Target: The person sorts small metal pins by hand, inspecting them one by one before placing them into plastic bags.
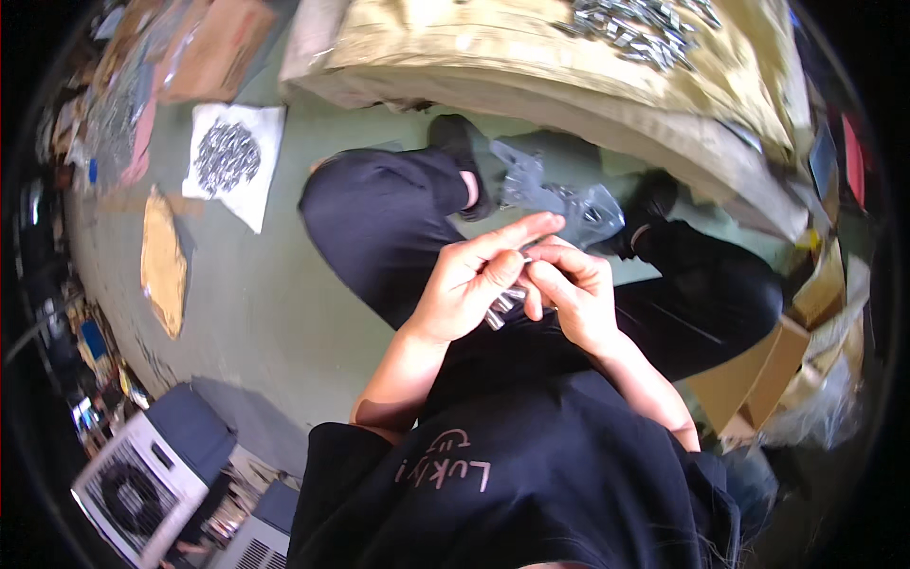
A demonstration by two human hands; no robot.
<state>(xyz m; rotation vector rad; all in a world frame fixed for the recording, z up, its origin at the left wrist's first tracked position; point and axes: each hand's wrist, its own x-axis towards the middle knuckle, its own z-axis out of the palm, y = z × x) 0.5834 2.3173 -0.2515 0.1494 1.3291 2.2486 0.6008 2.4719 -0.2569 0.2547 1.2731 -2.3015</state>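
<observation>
My left hand [474, 280] and my right hand [569, 289] meet in front of my chest, above my lap. Together they pinch a small bunch of shiny metal pieces [507, 303], which stick out below the fingers. The left index finger points straight out to the right over the right hand. Just beyond my hands a clear plastic bag [559, 199] with more metal pieces lies between my knees. I sit with legs in black trousers [379, 228] and black shoes.
A low table under a tan cloth [531, 57] stands ahead, with a heap of metal parts [635, 28] on it. A white sheet with a round pile of parts [227, 156] lies on the green floor at left. Cardboard boxes [758, 379] sit at right, a fan unit [142, 484] at lower left.
</observation>
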